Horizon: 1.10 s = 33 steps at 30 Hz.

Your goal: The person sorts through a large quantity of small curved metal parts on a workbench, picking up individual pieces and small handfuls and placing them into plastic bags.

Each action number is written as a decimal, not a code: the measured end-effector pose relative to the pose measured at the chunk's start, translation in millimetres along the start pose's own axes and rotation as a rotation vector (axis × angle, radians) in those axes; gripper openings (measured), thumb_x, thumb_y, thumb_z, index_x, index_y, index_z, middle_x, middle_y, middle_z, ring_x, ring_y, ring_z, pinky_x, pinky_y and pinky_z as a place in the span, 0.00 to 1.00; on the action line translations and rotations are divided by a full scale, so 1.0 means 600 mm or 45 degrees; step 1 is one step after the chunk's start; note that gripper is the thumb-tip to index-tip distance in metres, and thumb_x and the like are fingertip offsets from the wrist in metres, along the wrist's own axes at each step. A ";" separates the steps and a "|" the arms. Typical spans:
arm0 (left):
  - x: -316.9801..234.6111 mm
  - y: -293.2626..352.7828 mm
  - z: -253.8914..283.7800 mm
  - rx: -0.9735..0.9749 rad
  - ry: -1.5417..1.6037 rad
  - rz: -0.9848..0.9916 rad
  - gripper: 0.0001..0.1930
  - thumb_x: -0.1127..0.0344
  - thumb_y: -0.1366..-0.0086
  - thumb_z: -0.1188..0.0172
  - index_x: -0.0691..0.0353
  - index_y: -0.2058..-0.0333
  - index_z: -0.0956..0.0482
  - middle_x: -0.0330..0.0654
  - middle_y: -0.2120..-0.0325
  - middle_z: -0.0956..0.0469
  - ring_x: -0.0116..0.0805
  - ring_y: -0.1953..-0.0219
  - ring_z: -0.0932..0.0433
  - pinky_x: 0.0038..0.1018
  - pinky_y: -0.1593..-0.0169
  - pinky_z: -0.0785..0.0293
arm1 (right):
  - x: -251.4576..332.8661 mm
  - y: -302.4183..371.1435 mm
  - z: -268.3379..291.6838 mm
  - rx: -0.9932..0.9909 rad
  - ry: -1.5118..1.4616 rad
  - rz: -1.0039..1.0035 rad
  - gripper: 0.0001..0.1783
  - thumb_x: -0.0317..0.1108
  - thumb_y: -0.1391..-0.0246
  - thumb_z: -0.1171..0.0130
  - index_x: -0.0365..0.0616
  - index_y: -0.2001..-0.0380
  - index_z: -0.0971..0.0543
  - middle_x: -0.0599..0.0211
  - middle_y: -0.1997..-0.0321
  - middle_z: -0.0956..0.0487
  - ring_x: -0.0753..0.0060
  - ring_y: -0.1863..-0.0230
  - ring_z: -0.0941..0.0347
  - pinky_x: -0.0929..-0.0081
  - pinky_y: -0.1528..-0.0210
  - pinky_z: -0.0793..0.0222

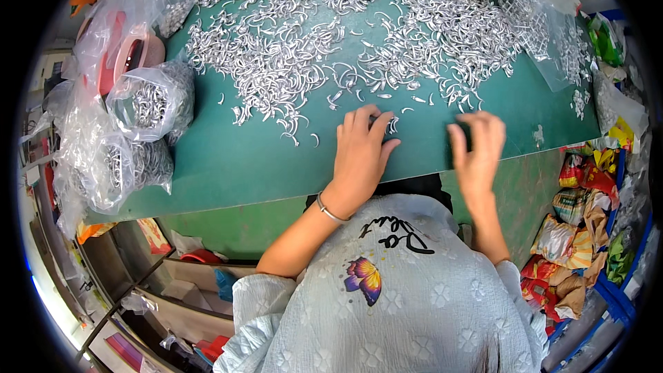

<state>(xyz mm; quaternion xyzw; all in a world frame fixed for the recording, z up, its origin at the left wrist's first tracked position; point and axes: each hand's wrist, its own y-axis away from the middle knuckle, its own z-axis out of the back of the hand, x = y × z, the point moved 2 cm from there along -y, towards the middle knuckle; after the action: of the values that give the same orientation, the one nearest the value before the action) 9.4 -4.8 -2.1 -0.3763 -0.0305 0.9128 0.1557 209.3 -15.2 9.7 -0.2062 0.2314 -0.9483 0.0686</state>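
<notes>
Left hand flat, palm down near table front edge, fingers spread over few metal hooks, gripping nothing. Right hand curled at front edge; grasp hard to tell, fingertips blurred. Hook pile covers table's far half. Clear bags at left edge hold more hooks.

A heap of curved metal pieces spreads across the table's far half. 2 bags of such pieces sit at its left edge. Both hands, left hand and right hand, rest at the near edge. Snack packets lie lower right.
</notes>
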 end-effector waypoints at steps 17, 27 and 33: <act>0.017 0.016 0.006 -0.163 -0.031 0.054 0.12 0.74 0.48 0.34 0.61 0.63 0.24 0.42 0.62 0.30 0.40 0.61 0.31 0.33 0.58 0.37 | -0.022 0.017 0.009 0.150 0.231 -0.170 0.08 0.29 0.52 0.38 0.42 0.69 0.25 0.62 0.60 0.27 0.58 0.57 0.33 0.61 0.57 0.44; -0.001 0.026 0.009 -0.206 -0.010 0.005 0.09 0.77 0.48 0.35 0.62 0.68 0.24 0.44 0.66 0.29 0.42 0.64 0.30 0.34 0.60 0.35 | 0.078 -0.016 -0.059 0.334 -0.282 0.120 0.14 0.29 0.53 0.36 0.42 0.61 0.24 0.64 0.59 0.28 0.61 0.56 0.34 0.65 0.57 0.42; -0.009 0.046 -0.002 -0.172 0.127 -0.016 0.10 0.80 0.48 0.37 0.64 0.68 0.25 0.44 0.69 0.24 0.43 0.67 0.26 0.34 0.62 0.31 | 0.054 0.001 -0.044 0.260 -0.254 0.064 0.13 0.30 0.54 0.36 0.43 0.63 0.23 0.66 0.60 0.28 0.61 0.58 0.34 0.65 0.59 0.42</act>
<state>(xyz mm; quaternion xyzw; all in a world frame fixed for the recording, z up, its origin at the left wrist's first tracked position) 6.9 -32.8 -3.9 -0.4308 -0.0863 0.8878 0.1369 169.0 -12.2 -0.4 -0.2853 0.1307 -0.9398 0.1356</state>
